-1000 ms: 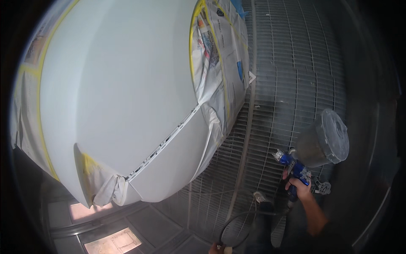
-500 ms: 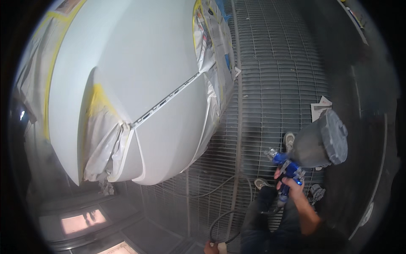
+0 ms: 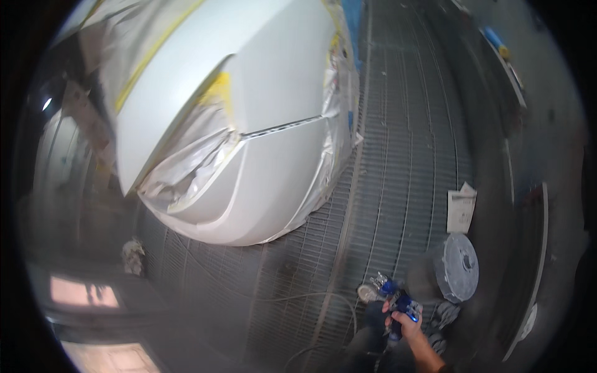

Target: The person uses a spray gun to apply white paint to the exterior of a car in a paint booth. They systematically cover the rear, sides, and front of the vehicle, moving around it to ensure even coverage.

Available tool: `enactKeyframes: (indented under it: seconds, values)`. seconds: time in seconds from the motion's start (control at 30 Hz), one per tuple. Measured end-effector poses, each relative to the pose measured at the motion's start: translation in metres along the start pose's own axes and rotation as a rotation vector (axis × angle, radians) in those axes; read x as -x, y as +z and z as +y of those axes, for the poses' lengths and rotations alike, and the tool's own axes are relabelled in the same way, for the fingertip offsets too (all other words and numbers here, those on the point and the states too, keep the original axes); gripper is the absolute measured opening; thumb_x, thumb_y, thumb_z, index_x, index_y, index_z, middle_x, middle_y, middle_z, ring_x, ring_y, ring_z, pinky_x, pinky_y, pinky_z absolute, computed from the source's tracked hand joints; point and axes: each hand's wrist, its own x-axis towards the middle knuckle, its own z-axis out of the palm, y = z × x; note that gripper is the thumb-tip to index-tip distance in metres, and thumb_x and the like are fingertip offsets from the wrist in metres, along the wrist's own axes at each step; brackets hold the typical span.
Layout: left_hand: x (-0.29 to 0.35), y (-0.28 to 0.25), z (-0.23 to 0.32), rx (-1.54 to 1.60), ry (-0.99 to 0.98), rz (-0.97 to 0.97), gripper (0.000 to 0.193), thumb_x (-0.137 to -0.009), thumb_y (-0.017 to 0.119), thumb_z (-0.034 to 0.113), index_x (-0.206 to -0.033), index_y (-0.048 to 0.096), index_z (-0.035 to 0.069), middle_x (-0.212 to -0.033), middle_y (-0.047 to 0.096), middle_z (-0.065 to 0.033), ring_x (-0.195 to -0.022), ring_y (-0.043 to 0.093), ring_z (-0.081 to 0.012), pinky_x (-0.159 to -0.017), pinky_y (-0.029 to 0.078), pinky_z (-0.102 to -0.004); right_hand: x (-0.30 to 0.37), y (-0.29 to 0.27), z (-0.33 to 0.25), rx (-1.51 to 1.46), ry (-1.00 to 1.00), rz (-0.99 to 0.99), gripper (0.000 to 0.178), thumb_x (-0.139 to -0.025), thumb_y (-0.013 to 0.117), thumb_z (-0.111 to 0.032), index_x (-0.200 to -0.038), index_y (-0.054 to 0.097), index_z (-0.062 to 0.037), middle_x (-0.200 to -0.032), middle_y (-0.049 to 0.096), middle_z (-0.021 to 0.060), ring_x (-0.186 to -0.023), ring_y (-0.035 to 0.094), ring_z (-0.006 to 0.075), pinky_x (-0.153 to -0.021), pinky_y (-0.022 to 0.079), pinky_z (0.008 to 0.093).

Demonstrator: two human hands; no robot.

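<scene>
My right hand (image 3: 408,324) is closed round the grip of a blue spray gun (image 3: 403,303), low in the right half of the view. A big grey paint cup (image 3: 461,267) with a paint-smeared lid sits tilted on the gun. The gun's silver nozzle points left and away from me. Well apart from it, up and to the left, stands a car body (image 3: 280,74) in pale white paint. Masking film (image 3: 193,171) and yellow tape (image 3: 217,93) cover its headlight opening. My left hand is out of view.
Metal floor grating (image 3: 404,155) runs beside the car. An air hose (image 3: 311,296) curves across it near my feet. Printed paper sheets (image 3: 461,210) lie on the right. A crumpled wad (image 3: 133,256) lies at the left, near glass panels (image 3: 84,292) with reflections.
The view has swung, so the car appears turned and higher right. My right hand and the spray gun sit lower in the picture. My left hand, earlier holding the hose, has left view.
</scene>
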Motion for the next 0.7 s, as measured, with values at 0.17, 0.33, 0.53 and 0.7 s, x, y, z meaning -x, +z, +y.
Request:
enactKeyframes:
  seconds: [0.17,0.33,0.53,0.7]
  values:
    - [0.005,0.030,-0.038,0.053,0.100,0.047,0.035,-0.092,0.065,0.032,-0.100,0.068,-0.002,-0.083,0.066,-0.0271,-0.073,0.059,-0.0486,-0.062,0.047,-0.0517,0.064,0.008,-0.003,0.004,-0.058,0.064,0.036,-0.079,0.060,-0.005,-0.113,0.058,0.0077,-0.103,0.064,0.0180,-0.088,0.067,0.0251,-0.058,0.059,0.0346]
    - [0.035,0.070,-0.110,0.064,0.234,0.191,0.032,-0.092,0.065,0.030,-0.096,0.067,-0.001,-0.080,0.065,-0.0256,-0.070,0.058,-0.0475,-0.060,0.046,-0.0509,0.143,0.026,-0.004,0.107,-0.185,0.109,0.027,-0.087,0.067,-0.002,-0.113,0.060,0.0025,-0.097,0.066,0.0150,-0.085,0.066,0.0209,-0.052,0.056,0.0329]
    - [0.026,0.067,-0.131,0.164,0.414,0.221,0.030,-0.080,0.072,0.023,-0.103,0.072,0.004,-0.089,0.071,-0.0182,-0.082,0.067,-0.0396,-0.075,0.053,-0.0482,0.240,0.076,-0.083,0.290,-0.256,0.079,0.023,-0.090,0.067,-0.002,-0.112,0.062,0.0024,-0.096,0.067,0.0119,-0.080,0.065,0.0159,-0.046,0.054,0.0300]
    - [0.063,0.040,-0.132,0.236,0.433,0.143,0.033,-0.080,0.071,0.026,-0.107,0.072,0.007,-0.096,0.071,-0.0183,-0.090,0.066,-0.0417,-0.077,0.053,-0.0499,0.280,0.108,-0.112,0.292,-0.329,-0.032,0.023,-0.091,0.062,-0.006,-0.113,0.062,0.0016,-0.100,0.068,0.0135,-0.087,0.068,0.0231,-0.048,0.058,0.0331]
